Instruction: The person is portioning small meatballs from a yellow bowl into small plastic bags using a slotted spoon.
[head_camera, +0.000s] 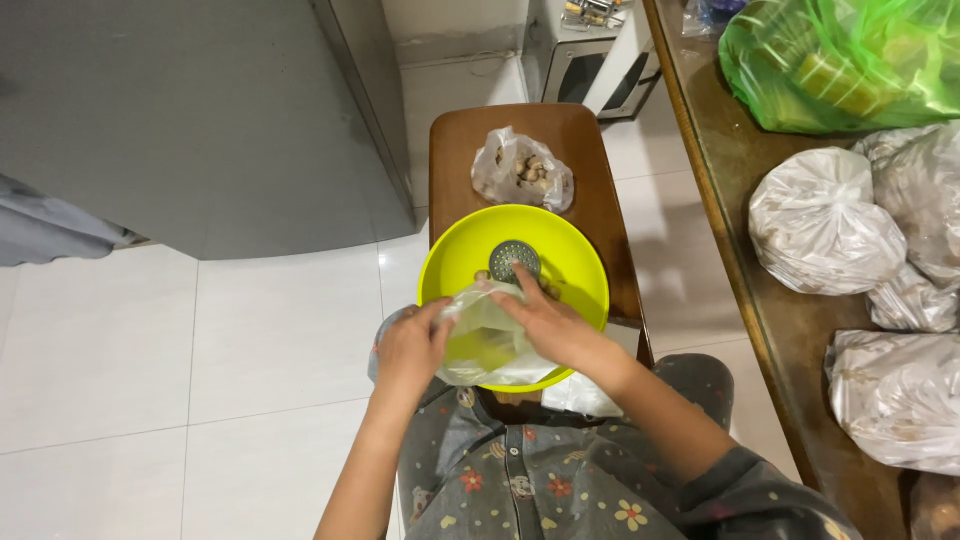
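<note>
1. Hands meet at frame centre: left hand (410, 345) and right hand (545, 322) each pinch a clear plastic bag (487, 345), fingers closed on its film, over a yellow bowl (580, 262).
2. Bowl rests on a brown wooden surface (590, 150), a grey strainer disc (514, 260) inside.
3. Risk, as I judge: the thin bag could tear or slip, spilling contents past the bowl's rim.
4. Count: one bowl, one disc, one small knotted bag of nuts (523, 172) above.
</note>
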